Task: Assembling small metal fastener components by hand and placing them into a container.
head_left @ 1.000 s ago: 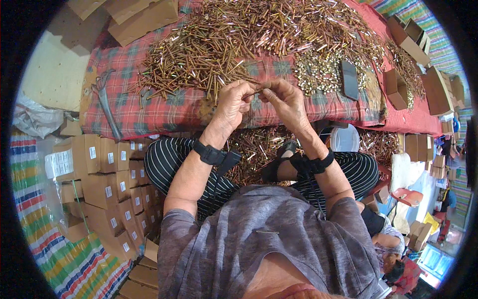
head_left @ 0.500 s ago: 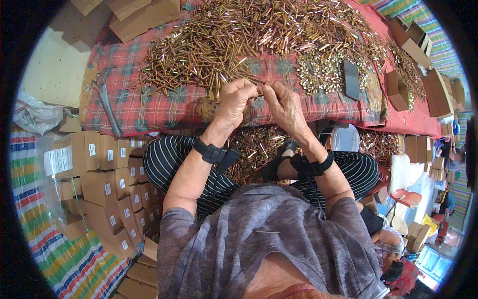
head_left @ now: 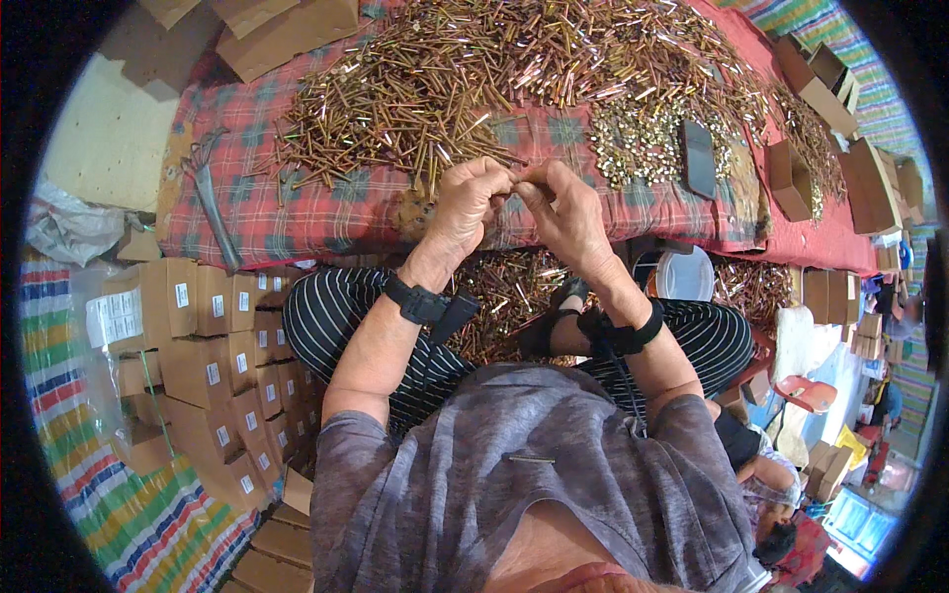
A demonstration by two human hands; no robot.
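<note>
My left hand (head_left: 469, 203) and my right hand (head_left: 566, 212) meet fingertip to fingertip above the near edge of a red plaid cloth (head_left: 341, 215). Both are closed in a pinch. Whatever small piece they hold is hidden by the fingers. Just beyond them lies a wide heap of long, thin, brass-coloured metal rods (head_left: 415, 109), probably bolts. To the right of my right hand is a spread of small shiny metal pieces (head_left: 633, 148), too small to name surely. A dark phone-shaped slab (head_left: 698, 158) rests on those pieces.
A metal hand tool (head_left: 212, 203) lies at the cloth's left. Stacked cardboard boxes (head_left: 198, 371) stand at my left, open boxes (head_left: 789, 178) at the far right. More rods (head_left: 499, 306) and a pale round container (head_left: 684, 274) are below the table edge. Another person (head_left: 771, 474) sits at lower right.
The fingers of my right hand have curled and turned slightly against those of my left. My left hand stays nearly still, and the heaps look the same.
</note>
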